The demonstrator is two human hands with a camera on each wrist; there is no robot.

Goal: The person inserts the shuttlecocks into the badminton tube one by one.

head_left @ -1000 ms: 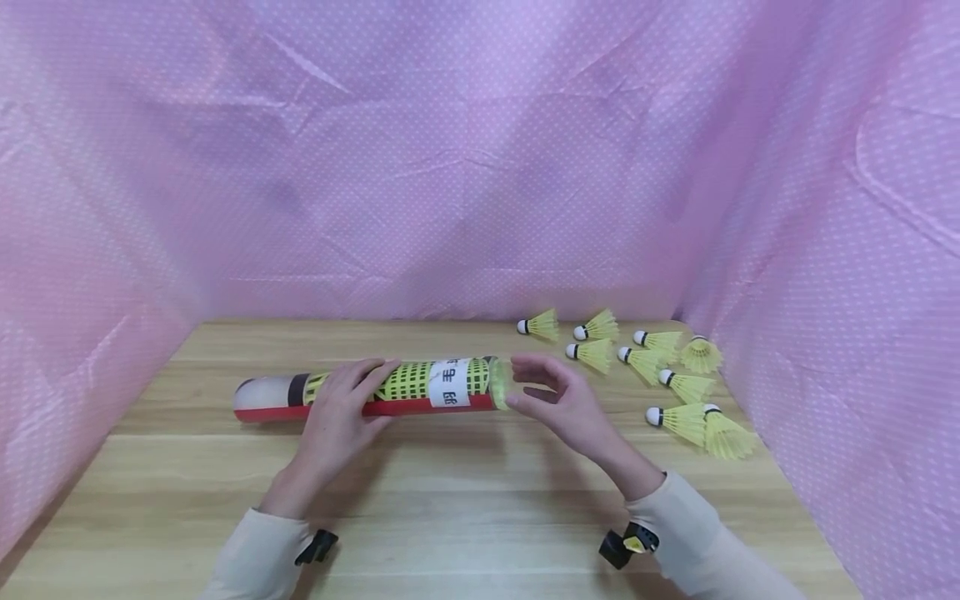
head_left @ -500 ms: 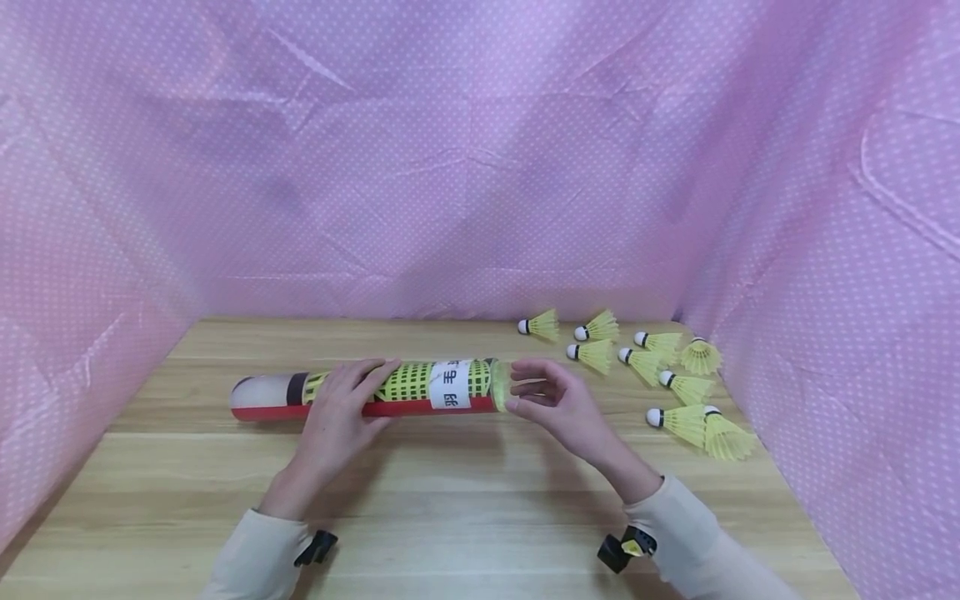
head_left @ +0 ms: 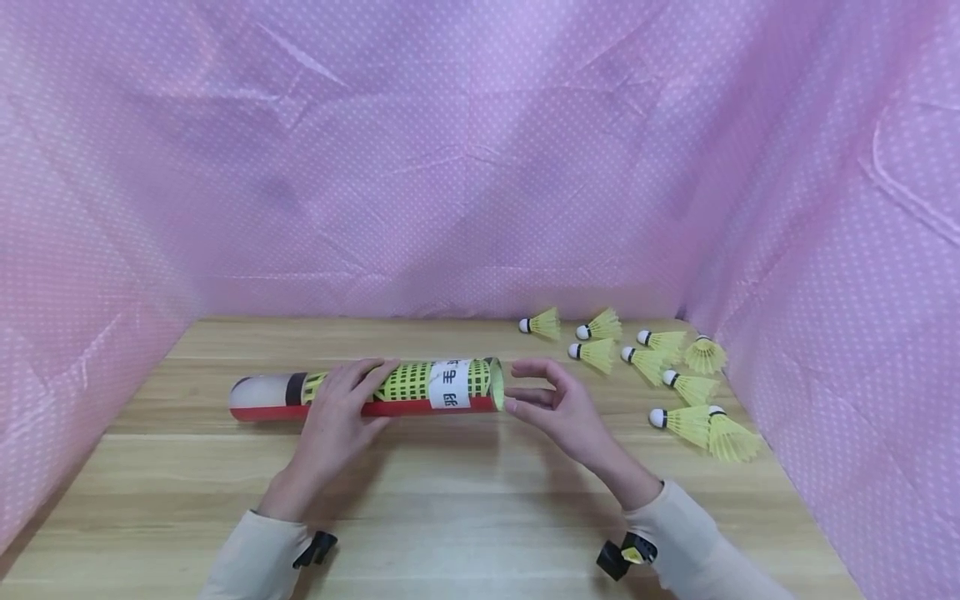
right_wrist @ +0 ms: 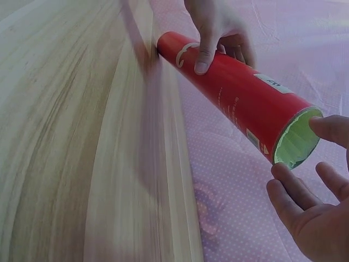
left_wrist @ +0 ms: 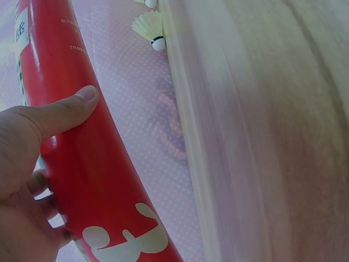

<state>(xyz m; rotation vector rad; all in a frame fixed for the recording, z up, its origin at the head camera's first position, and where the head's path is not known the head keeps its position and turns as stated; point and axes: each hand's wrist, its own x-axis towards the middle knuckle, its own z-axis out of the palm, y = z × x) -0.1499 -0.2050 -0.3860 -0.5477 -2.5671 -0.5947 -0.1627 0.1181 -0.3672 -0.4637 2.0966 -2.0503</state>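
Observation:
A red and yellow-green shuttlecock tube [head_left: 408, 392] lies crosswise above the table, its uncovered end to the right. My left hand [head_left: 333, 421] grips it around the middle; in the left wrist view the thumb [left_wrist: 68, 112] presses along the red side. At the mouth is my right hand [head_left: 568, 415], fingers spread and slightly bent, with nothing held. In the right wrist view its thumb and a fingertip are at the tube's rim [right_wrist: 315, 143]; whether they touch it is hard to tell. Pale yellow-green ridges, like a shuttlecock's skirt, show inside the mouth.
Several yellow shuttlecocks with white heads lie at the table's right, among them a nearer one [head_left: 684, 423] overlapping its neighbour [head_left: 731, 437]. Another shuttlecock [head_left: 542, 323] lies near the back edge. Pink dotted cloth [head_left: 465, 208] stands behind and beside the wooden table [head_left: 450, 517].
The yellow-green piece sticking out of the tube's right end has gone inside, leaving the round rim visible. The right fingers are a little more spread. The left hand keeps its grip.

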